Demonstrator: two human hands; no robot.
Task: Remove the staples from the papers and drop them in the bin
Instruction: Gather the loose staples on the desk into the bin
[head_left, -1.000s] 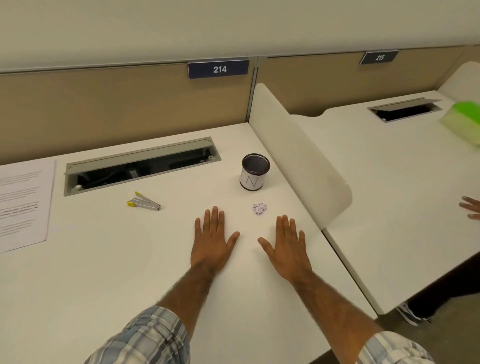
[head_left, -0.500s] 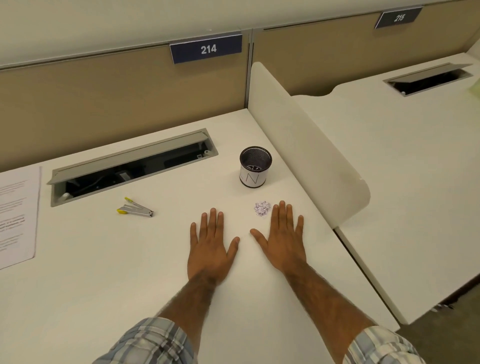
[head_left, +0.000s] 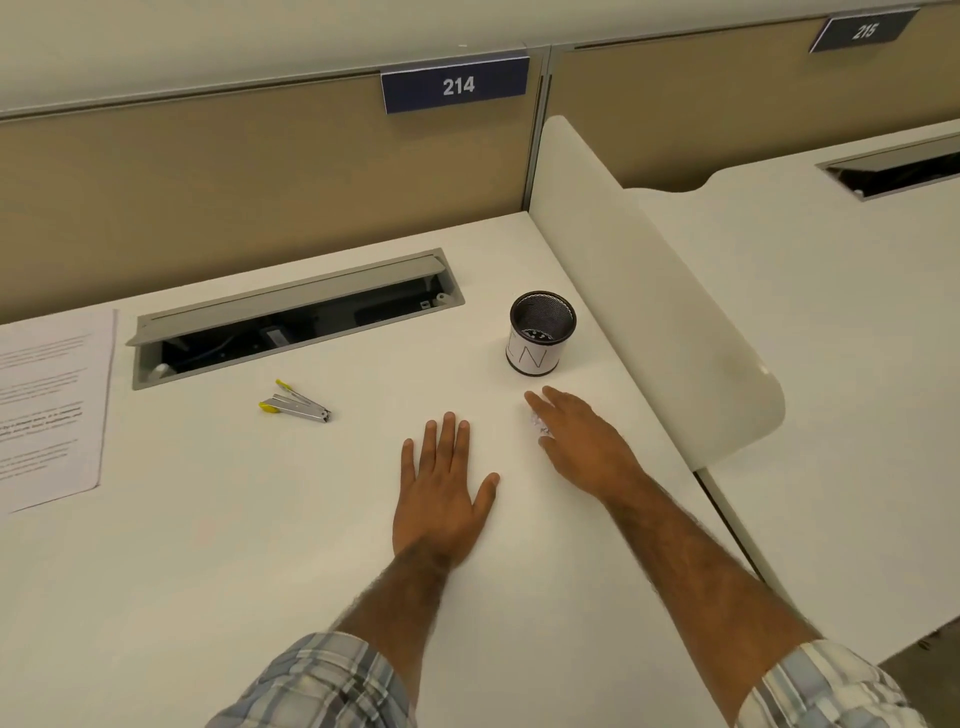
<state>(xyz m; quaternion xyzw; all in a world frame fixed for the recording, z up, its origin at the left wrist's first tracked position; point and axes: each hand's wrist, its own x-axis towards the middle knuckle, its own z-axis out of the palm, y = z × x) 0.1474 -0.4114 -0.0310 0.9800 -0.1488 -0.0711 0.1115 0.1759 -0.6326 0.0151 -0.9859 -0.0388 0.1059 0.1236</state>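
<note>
A small pile of staples (head_left: 539, 426) lies on the white desk (head_left: 260, 545), mostly covered by my right hand (head_left: 584, 441), whose fingers arch over it. Whether the fingers grip the staples is hidden. Just beyond stands the bin (head_left: 540, 332), a black mesh cup with a white label, a few staples visible inside. My left hand (head_left: 441, 493) lies flat and empty on the desk, fingers apart. The printed papers (head_left: 49, 405) lie at the far left edge. A staple remover (head_left: 293, 405) with yellow tips lies between the papers and my hands.
An open cable tray (head_left: 291, 317) is sunk into the desk at the back. A rounded white divider (head_left: 649, 291) rises on the right, with a neighbouring desk (head_left: 831, 364) beyond it. A tan partition with sign 214 (head_left: 457, 85) closes the back.
My right hand has slid forward and left from flat beside the staples to arched over them. The left hand stays put. The view has shifted.
</note>
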